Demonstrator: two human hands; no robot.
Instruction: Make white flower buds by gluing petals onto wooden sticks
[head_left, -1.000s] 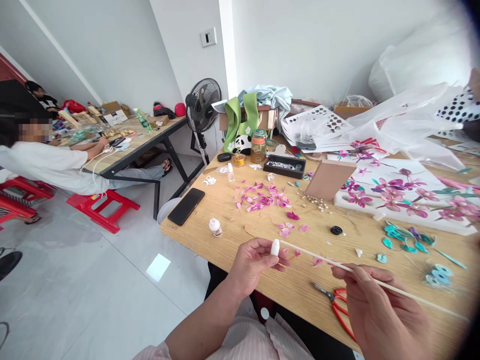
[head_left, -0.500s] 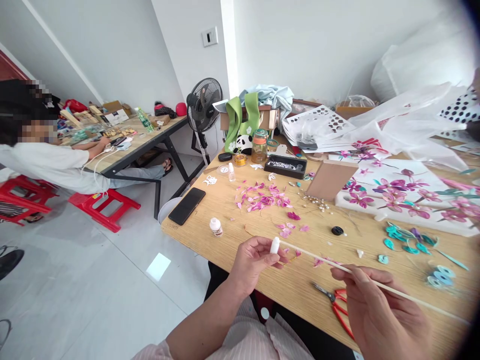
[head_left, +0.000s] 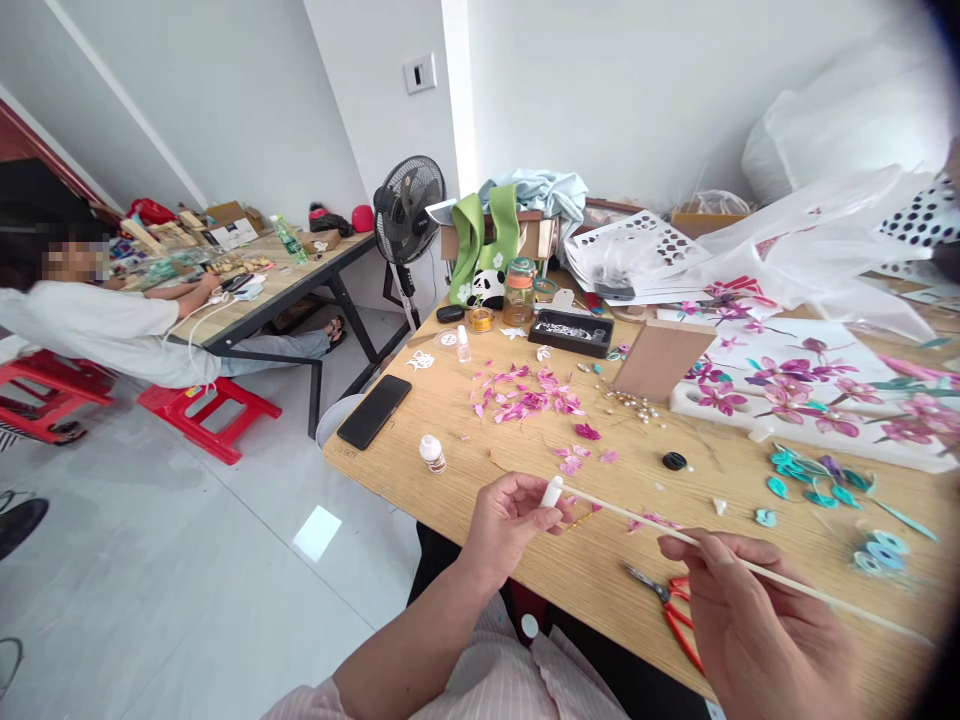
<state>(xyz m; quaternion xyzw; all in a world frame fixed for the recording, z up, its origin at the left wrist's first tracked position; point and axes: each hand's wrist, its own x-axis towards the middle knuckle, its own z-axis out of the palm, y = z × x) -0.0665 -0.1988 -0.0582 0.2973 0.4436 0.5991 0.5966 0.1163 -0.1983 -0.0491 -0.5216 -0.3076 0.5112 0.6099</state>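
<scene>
Between the thumb and fingers of my left hand (head_left: 506, 525) is a small white tube (head_left: 553, 492) with a narrower top end, tilted slightly right. A thin pale stick (head_left: 637, 516) lies in the grip of my right hand (head_left: 757, 610); its far end is close by the tube, and I cannot tell if they touch. The near end runs off to the lower right. A yellow twisted strand (head_left: 581, 521) shows just beyond my left fingertips. Red-handled pliers (head_left: 666, 598) rest on the table, left of my right hand. Pink petals (head_left: 571, 462) lie scattered past both hands.
On the wooden table (head_left: 465, 500) are a white bottle (head_left: 432, 454), a phone (head_left: 374, 412), a black tray (head_left: 571, 333), teal leaves (head_left: 814, 475) and pink flowers on white foam (head_left: 750, 412). A fan (head_left: 409, 212) stands behind. A person (head_left: 97, 310) sits at another table.
The white tube in my left hand has tipped slightly to the right. My right hand and the stick have shifted very little. The seated person's head has moved.
</scene>
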